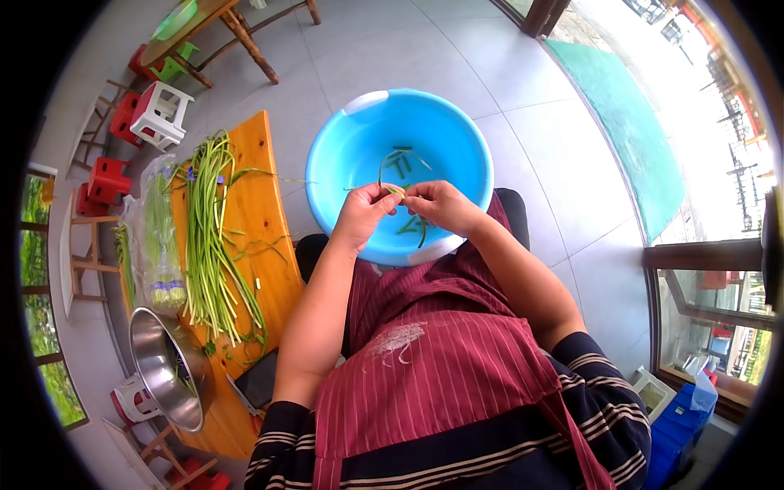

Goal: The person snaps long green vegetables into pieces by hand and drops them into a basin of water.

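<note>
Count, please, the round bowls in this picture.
3: blue bowl below the left hand and right hand; metal bowl at the near bench; green bowl on the far table. More may be hidden.

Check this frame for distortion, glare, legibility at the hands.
Head view: fisheye bows the floor lines, corners black; head view: outdoors at upper right blown near white; head view: blue tub reads clearly; head view: green stalk at the fingers too small for detail.

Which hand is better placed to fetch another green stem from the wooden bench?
Probably the left hand: the loose green stems lie on its side, nearer to it than to the right hand.
</note>
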### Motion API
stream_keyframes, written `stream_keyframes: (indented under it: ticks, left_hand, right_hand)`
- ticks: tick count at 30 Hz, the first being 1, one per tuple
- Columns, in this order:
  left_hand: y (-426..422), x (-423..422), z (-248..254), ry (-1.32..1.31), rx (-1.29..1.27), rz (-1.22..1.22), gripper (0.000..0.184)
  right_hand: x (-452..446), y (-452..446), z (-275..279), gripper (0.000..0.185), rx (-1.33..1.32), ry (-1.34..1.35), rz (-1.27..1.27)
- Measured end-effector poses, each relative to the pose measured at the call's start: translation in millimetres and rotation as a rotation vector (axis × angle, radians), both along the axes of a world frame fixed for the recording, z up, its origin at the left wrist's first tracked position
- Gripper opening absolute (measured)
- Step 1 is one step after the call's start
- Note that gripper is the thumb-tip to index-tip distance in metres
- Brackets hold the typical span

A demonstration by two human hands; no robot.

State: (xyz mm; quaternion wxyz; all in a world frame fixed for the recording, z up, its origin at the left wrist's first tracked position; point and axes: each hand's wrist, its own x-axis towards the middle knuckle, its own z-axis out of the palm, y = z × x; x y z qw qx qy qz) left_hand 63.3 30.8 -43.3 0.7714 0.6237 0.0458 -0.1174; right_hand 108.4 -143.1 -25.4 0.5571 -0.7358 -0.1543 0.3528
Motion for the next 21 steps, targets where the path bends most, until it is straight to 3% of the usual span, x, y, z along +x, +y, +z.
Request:
stream_keyframes:
  ticks: [4,5,8,9,11,14,16,18,21]
  left_hand:
    - [-3.7,0.1,-1.9,-0.117,0.220,-0.030,0.010]
    - [-6.3,-2.2,3.1,-0.195,0.462,-0.009,0.008]
    - [-18.0,-5.8,4.9,-0.497,0.850,0.126,0.004]
    - [-21.2,-6.0,4.1,-0.495,0.858,0.132,0.004]
    - [-25.9,-6.3,5.6,-0.862,1.091,0.283,0.004]
    - [-28.6,-7.0,5.6,-0.837,1.077,0.310,0.005]
    - [-26.5,-5.0,-0.9,-0.684,0.977,0.317,0.004]
    - [-20.5,-4.1,0.4,-0.079,0.415,0.119,0.008]
    - [-17.3,-2.0,-10.0,-0.023,0.235,0.089,0.011]
  right_hand:
    - [1.5,-1.9,-1.4,0.027,-0.059,0.001,0.043]
    - [-0.2,-1.3,-3.6,0.027,-0.066,0.027,0.009]
    - [-2.3,0.9,-3.3,0.027,-0.102,0.055,-0.029]
    - [-3.0,2.4,-3.7,0.026,-0.120,0.077,-0.076]
    - [-4.2,5.5,-6.2,0.024,-0.106,0.105,-0.168]
    - [-8.5,6.6,-0.3,0.024,-0.018,0.063,-0.218]
    - [-7.6,2.9,-8.1,0.022,-0.041,0.037,-0.181]
    - [-11.6,1.6,3.6,0.019,-0.098,-0.215,-0.070]
    - [-9.1,0.4,-17.4,0.012,0.015,-0.492,-0.056]
